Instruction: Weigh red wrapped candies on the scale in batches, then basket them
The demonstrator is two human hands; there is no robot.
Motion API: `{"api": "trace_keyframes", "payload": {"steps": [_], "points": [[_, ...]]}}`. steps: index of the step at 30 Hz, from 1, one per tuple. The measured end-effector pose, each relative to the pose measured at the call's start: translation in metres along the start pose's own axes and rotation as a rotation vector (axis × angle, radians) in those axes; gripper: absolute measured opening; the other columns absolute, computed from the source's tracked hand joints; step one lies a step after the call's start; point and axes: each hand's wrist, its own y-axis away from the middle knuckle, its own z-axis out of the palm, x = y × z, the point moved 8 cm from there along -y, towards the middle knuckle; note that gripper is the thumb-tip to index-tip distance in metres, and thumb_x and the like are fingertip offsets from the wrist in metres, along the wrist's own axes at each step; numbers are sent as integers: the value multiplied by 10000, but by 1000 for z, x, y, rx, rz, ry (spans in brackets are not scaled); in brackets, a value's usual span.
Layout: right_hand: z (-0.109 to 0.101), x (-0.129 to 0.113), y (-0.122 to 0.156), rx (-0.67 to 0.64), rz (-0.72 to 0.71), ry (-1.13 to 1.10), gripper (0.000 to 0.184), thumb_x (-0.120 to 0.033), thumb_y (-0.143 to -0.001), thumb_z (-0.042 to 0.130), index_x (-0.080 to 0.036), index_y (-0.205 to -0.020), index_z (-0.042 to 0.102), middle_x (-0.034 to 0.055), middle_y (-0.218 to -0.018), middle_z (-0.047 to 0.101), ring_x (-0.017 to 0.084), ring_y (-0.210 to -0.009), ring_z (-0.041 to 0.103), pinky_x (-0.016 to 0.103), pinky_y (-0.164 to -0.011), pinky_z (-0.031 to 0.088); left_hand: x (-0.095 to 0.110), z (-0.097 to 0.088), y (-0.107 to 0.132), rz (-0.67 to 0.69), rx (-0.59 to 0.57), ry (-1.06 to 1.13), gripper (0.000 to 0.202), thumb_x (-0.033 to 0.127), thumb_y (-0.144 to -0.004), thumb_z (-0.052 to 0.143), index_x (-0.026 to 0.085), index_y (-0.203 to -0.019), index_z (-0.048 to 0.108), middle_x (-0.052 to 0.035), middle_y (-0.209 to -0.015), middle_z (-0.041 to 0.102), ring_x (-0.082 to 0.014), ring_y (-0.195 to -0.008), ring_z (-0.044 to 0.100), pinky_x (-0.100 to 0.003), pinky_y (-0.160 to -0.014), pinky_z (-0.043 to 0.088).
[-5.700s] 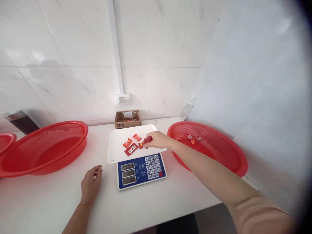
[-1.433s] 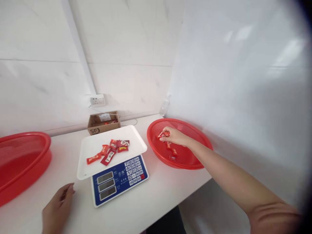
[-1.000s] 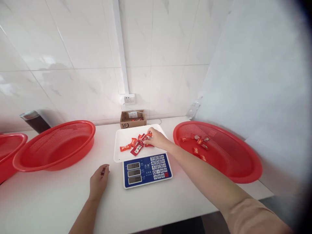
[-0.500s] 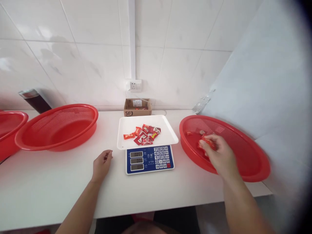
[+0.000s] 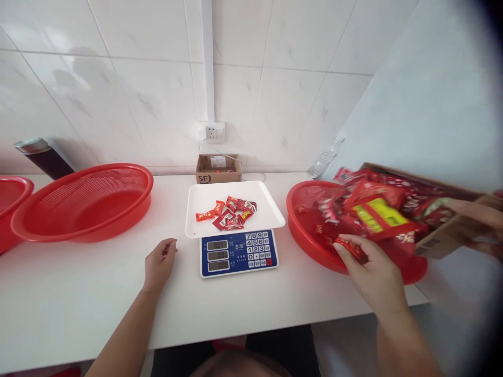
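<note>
My right hand [image 5: 375, 275] is over the near rim of the red basket [image 5: 301, 233] on the right, fingers pinched on a red candy packet [image 5: 351, 247]. Another person's hand [image 5: 477, 214] tilts a cardboard box [image 5: 444, 238] over that basket, and a heap of red packets [image 5: 373, 209] spills from it. My left hand [image 5: 159, 262] rests on the white table, fingers curled, beside the blue scale [image 5: 239, 254]. The scale's white tray [image 5: 269, 209] carries several red candies [image 5: 228, 212].
An empty red basket [image 5: 82, 201] sits at the left, with another [image 5: 10, 201] at the far left edge. A small cardboard box [image 5: 218, 170] stands by the wall under a socket [image 5: 215, 132]. A dark cylinder [image 5: 39, 157] and a plastic bottle [image 5: 324, 157] are at the back.
A cardboard box held by another person has come in from the right and pours packets into the right basket. My right hand has drawn back to the basket's near rim.
</note>
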Motion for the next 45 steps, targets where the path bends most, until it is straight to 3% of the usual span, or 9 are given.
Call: {"api": "trace_keyframes", "payload": {"steps": [12, 20, 23, 26, 30, 33, 35, 39, 45], "points": [[16, 12, -10, 0, -187, 143, 400, -445, -809, 449, -200, -1076, 617, 102, -1084, 633, 260, -1027, 557, 418, -846, 454, 1, -1, 1, -12, -2, 2, 301, 466, -735, 463, 233, -847, 617, 2, -700, 665, -163, -696, 625, -270, -685, 473], [9, -28, 24, 196, -228, -74, 204, -309, -828, 517, -195, -939, 646, 72, -916, 688, 189, -848, 630, 326, -798, 489, -3, 0, -2, -7, -4, -19, 296, 465, -741, 464, 239, -859, 614, 6, -705, 666, -164, -712, 628, -271, -688, 473], [39, -34, 39, 64, -274, -194, 181, -301, -824, 522, -196, -909, 642, 62, -860, 694, 172, -774, 639, 304, -763, 501, -2, 1, 0, 1, 3, -21, 299, 462, -744, 460, 234, -864, 613, 0, -705, 666, -164, -704, 628, -275, -691, 481], [87, -8, 49, -158, -74, -280, 271, -385, -827, 486, -181, -930, 631, 74, -859, 691, 176, -743, 642, 294, -703, 517, 4, -6, 1, 22, 53, -34, 306, 442, -763, 444, 226, -905, 607, -29, -791, 673, -178, -745, 627, -309, -731, 487], [137, 38, 63, -332, 235, -383, 404, -490, -791, 463, -157, -976, 597, 91, -885, 680, 193, -757, 643, 313, -699, 520, 40, -48, -1, 303, 357, -228, 365, 391, -814, 424, 198, -1097, 549, -120, -1134, 599, -233, -1096, 527, -416, -951, 396], [149, 49, 66, -366, 289, -403, 439, -512, -775, 458, -157, -1002, 581, 88, -893, 672, 193, -751, 635, 331, -726, 509, 56, -82, -17, 374, 502, -433, 451, 398, -828, 433, 195, -1229, 463, -140, -1323, 464, -287, -1304, 308, -524, -1017, 297], [148, 47, 65, -374, 286, -400, 436, -514, -766, 462, -162, -989, 588, 83, -880, 673, 193, -738, 631, 331, -729, 503, 50, -98, -39, 276, 445, -570, 468, 427, -835, 416, 206, -1246, 445, -124, -1331, 464, -336, -1327, 242, -613, -986, 272], [141, 39, 63, -358, 278, -402, 424, -520, -736, 486, -177, -950, 612, 70, -830, 681, 197, -722, 631, 317, -701, 504, 26, -104, -65, 125, 200, -791, 474, 470, -841, 361, 190, -1208, 472, -103, -1243, 553, -334, -1218, 410, -660, -988, 201], [144, 39, 63, -386, 281, -407, 425, -525, -736, 473, -185, -951, 611, 64, -797, 680, 202, -723, 635, 324, -698, 508, 37, -79, -35, 308, 101, -820, 533, 526, -787, 424, 206, -1210, 480, -94, -1149, 614, -287, -1071, 537, -490, -979, 349]]}}
